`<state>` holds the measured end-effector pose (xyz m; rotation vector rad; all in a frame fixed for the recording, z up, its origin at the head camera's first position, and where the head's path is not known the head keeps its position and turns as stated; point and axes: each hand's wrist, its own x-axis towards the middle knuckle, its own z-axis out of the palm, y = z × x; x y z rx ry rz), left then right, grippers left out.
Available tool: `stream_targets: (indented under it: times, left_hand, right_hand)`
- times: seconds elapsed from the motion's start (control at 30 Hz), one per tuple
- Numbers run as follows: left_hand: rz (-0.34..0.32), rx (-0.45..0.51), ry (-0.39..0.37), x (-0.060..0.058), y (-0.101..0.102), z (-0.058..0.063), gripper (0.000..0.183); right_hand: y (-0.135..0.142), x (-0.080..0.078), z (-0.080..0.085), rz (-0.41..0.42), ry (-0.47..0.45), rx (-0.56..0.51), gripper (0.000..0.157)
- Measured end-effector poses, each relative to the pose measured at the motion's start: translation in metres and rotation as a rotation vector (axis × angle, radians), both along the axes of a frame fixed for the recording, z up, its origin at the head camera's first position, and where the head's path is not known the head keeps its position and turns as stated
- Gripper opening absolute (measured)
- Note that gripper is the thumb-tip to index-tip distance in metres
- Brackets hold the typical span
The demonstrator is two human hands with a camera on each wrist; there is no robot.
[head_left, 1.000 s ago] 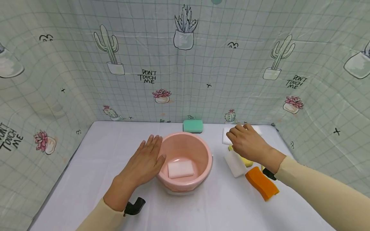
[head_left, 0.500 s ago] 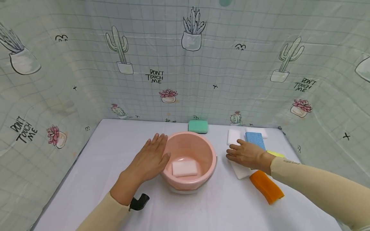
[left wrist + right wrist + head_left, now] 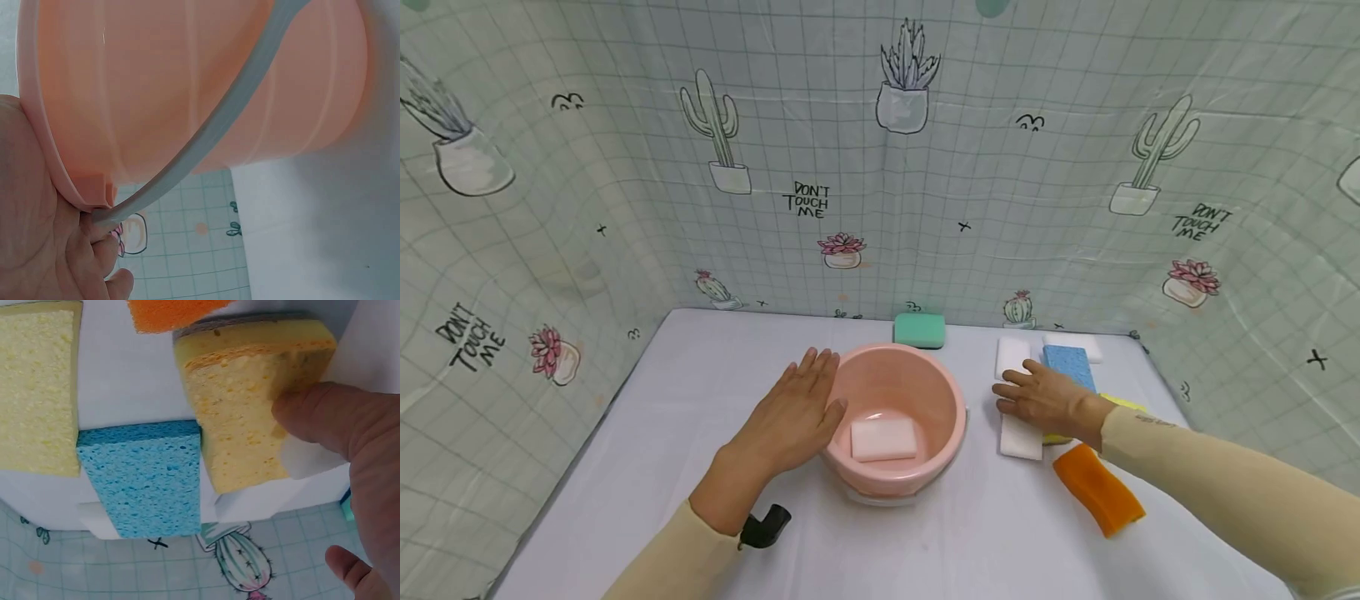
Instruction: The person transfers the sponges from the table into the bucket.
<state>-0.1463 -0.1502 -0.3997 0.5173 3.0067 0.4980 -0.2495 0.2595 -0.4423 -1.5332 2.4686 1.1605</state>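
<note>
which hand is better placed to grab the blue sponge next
Probably the right hand: it is close by the blue sponge, on the same side of the bucket. The left hand rests against the bucket's far side, so it would have to reach across.

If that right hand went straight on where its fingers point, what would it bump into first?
Probably the pink bucket: the right hand points toward its side, though height is hard to judge.
</note>
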Motion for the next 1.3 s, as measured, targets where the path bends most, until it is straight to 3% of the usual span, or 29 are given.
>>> stream_targets:
  times: [0.23,0.5,0.77,1.07,1.3]
  left_hand:
    - [-0.003,0.015,0.007,0.000,0.000,-0.002,0.072]
    - [-0.003,0.020,0.023,-0.001,0.000,-0.003,0.071]
    - [-0.002,0.016,0.019,-0.001,0.000,-0.002,0.072]
    - [-0.007,0.004,0.031,-0.001,0.001,-0.002,0.071]
    - [-0.016,-0.012,0.043,-0.001,0.000,0.001,0.071]
  right_hand:
    - [0.022,-0.007,-0.002,-0.060,0.028,-0.252,0.046]
    - [0.040,-0.005,-0.009,-0.101,0.091,-0.473,0.070]
    - [0.027,-0.002,-0.010,-0.127,0.232,-0.682,0.065]
    - [0.008,0.000,0.001,-0.220,0.277,-0.723,0.062]
    - [0.000,-0.001,0.012,-0.203,0.292,-0.781,0.062]
